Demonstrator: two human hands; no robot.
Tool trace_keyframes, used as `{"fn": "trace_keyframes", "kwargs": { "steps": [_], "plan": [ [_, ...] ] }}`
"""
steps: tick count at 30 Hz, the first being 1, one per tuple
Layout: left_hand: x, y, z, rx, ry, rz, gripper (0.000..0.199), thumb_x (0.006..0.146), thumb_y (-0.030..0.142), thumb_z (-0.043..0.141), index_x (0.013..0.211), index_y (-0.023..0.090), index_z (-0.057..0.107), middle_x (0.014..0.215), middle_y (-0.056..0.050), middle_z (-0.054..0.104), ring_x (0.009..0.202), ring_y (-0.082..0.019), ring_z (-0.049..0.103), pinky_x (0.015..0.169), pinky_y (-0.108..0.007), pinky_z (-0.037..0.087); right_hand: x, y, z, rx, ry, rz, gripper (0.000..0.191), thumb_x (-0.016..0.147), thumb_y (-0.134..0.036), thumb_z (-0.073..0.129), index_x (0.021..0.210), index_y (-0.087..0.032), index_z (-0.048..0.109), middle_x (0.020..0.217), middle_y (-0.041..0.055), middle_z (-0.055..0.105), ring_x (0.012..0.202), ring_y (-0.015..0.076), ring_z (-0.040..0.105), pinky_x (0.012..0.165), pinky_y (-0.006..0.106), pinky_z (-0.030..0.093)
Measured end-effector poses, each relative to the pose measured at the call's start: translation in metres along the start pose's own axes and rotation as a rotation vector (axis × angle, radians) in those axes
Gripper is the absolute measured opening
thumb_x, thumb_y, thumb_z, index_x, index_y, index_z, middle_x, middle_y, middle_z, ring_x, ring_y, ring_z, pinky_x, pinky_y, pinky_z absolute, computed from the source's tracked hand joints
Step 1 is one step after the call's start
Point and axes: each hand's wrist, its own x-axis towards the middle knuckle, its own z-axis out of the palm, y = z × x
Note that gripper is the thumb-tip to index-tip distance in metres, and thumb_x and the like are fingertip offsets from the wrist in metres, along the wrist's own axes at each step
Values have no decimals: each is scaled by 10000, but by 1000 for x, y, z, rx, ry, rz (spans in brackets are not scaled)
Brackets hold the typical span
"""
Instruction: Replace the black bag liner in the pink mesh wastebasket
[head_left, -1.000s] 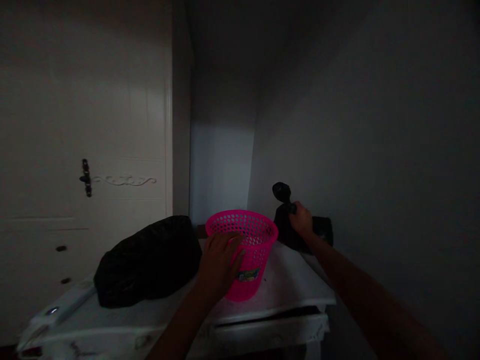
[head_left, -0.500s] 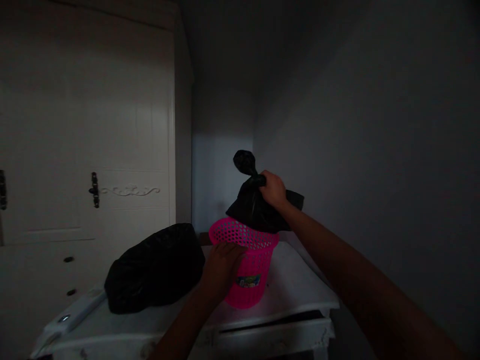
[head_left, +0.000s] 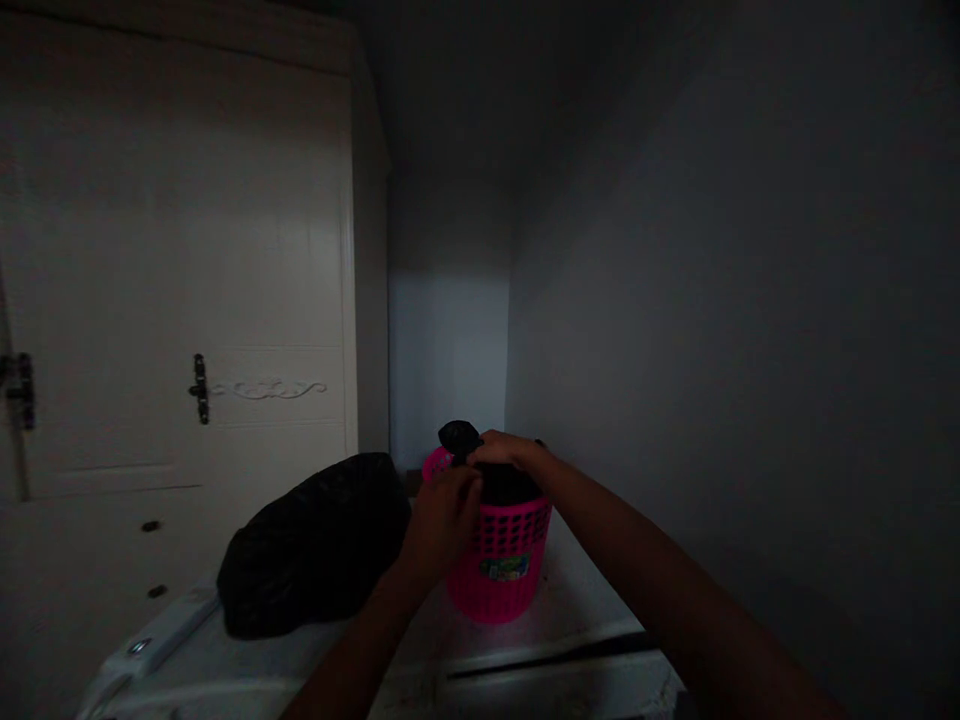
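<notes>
Bagged load: A black, glossy plastic bag with a knotted neck (head_left: 511,485) sits in the mouth of a bright pink, round, perforated plastic basket (head_left: 495,597), its tied tuft poking above the rim and its dark bulk showing through the upper holes

Right hand (head_left: 501,447): Clamped, it appears, on the bag's neck just below the tuft, where gathered plastic probably gives the firmest hold for bearing weight from above; the fingertips are partly hidden

Left hand (head_left: 444,510): Curled at the near left of the basket's rim, close beside the right, presumably to keep the light basket from tipping; whether the fingers grip the rim cannot be told

Basket: Upright, its printed paper-like label (head_left: 508,568) facing the wearer, on a white, worn-looking tabletop (head_left: 574,590) that offers it a flat base

Alongside: A second bag, a large, bulging black plastic one (head_left: 315,545), lies on its side left of the basket, perhaps set there to leave both hands free

Backdrop: A white panelled wardrobe (head_left: 262,250) at left, a plain grey wall (head_left: 712,300) at right, all in dim light
</notes>
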Motion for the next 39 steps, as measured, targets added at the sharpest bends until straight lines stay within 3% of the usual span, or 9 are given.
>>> {"fn": "trace_keyframes", "kwargs": {
  "steps": [2,5,9,13,19,25,31,36,39],
  "plan": [
    [15,-13,4,18,71,-77,324,1016,295,494,1277,190,653,1249,-129,738,1187,-259,690,1041,-442,533,-1,5,-4,122,-53,5,234,682,-324,810,867,-209,727,768,25,751,728,227,714,661,320,558],
    [42,-30,12,39,1,-147,455,945,270,610,1387,168,575,1354,-156,698,1253,-268,667,1058,-425,523,-9,5,-11,289,-86,-39,320,645,-284,830,938,-230,713,788,-17,739,752,196,702,677,286,553],
    [65,-43,14,100,-135,-162,335,889,202,651,1223,206,682,1191,-93,760,1114,-242,709,953,-357,535,-27,8,-20,406,-159,-116,323,666,-381,871,910,-224,729,812,-8,741,770,174,681,698,265,537],
    [70,-54,5,179,-96,-132,321,847,67,553,1062,205,749,1071,-71,747,1031,-213,693,917,-323,518,-35,28,-25,388,-185,-164,381,677,-449,876,936,-197,754,821,4,744,727,165,658,689,278,519],
    [65,-50,1,297,-65,-214,373,848,76,527,1111,206,756,1125,-107,697,1096,-241,664,956,-354,511,-23,48,-22,48,114,-303,292,897,-433,667,746,-185,702,723,-8,679,736,170,613,709,271,469],
    [57,-27,12,319,-134,-277,394,911,402,605,1222,181,704,1185,-154,720,1104,-325,695,937,-440,536,-11,47,-6,-111,358,-456,180,981,-277,568,1081,-220,707,1085,48,760,1003,194,660,945,299,477],
    [76,-44,9,270,-189,-353,399,895,153,535,1249,165,720,1287,-178,723,1209,-309,677,1017,-415,501,11,42,-7,-202,410,-479,380,915,-80,487,1190,-203,719,1204,88,750,1131,214,656,1036,324,460],
    [93,-56,12,98,-290,-341,392,837,356,742,1178,162,739,1127,-112,788,1008,-245,744,806,-287,555,16,21,-14,-242,385,-466,264,901,-138,548,1028,-182,776,1087,88,784,1014,213,681,958,310,493],
    [94,-62,15,58,-212,-323,313,893,403,687,1101,178,750,1085,-93,792,983,-235,736,793,-292,537,8,19,-21,-177,332,-559,252,919,-173,561,1017,-204,791,1029,40,796,959,183,691,902,276,501]
  ]
}}
